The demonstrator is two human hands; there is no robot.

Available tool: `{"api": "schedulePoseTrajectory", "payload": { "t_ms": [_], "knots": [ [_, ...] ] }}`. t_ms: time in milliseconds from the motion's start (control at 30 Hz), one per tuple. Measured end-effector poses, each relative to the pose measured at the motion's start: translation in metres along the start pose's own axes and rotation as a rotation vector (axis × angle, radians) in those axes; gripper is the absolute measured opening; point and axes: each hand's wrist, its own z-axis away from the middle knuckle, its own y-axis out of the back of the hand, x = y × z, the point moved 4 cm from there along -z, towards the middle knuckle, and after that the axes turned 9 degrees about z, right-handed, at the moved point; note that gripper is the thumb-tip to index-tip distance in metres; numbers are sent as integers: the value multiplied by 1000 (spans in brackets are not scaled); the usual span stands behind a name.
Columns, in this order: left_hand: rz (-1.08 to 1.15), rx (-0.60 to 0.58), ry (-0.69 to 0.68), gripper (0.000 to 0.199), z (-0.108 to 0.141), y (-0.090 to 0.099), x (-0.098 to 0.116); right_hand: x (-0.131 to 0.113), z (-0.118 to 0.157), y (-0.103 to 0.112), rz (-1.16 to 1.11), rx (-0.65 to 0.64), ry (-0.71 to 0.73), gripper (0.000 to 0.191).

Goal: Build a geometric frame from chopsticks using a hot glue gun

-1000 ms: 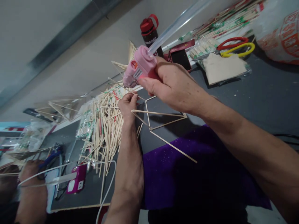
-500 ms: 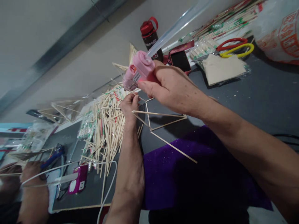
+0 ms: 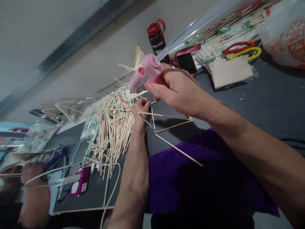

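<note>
R hand point(image 3: 181, 90) grip tight round pink glue gun point(image 3: 145, 73), clear stick at rear; L hand point(image 3: 140, 109) pinching thin-stick frame point(image 3: 166, 122).

Pink glue gun point(image 3: 145, 74) over stick frame point(image 3: 164, 125)

The right hand point(image 3: 181, 92) covers the grip and trigger of the pink glue gun point(image 3: 145, 73), and its nozzle tip is hidden behind the left hand point(image 3: 140, 109) and sticks. The clear glue stick point(image 3: 190, 28) blurs toward the top edge. The white bag point(image 3: 286, 35) is cut by the right edge. A co-worker's hand point(image 3: 33, 171) at lower left is blurred, partly out of view
</note>
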Motion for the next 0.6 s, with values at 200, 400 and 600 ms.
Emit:
{"api": "schedulePoseTrajectory", "payload": {
  "t_ms": [200,400,600],
  "knots": [
    [-120,-22,-22,20,-3,-8,0,1,0,-2,21,5,-50,20],
    [-174,-65,6,11,0,-11,2,0,1,-1,40,-7,-13,24],
    [-167,-67,3,9,5,-10,10,1,2,-1,45,12,9,24]
  ]
}}
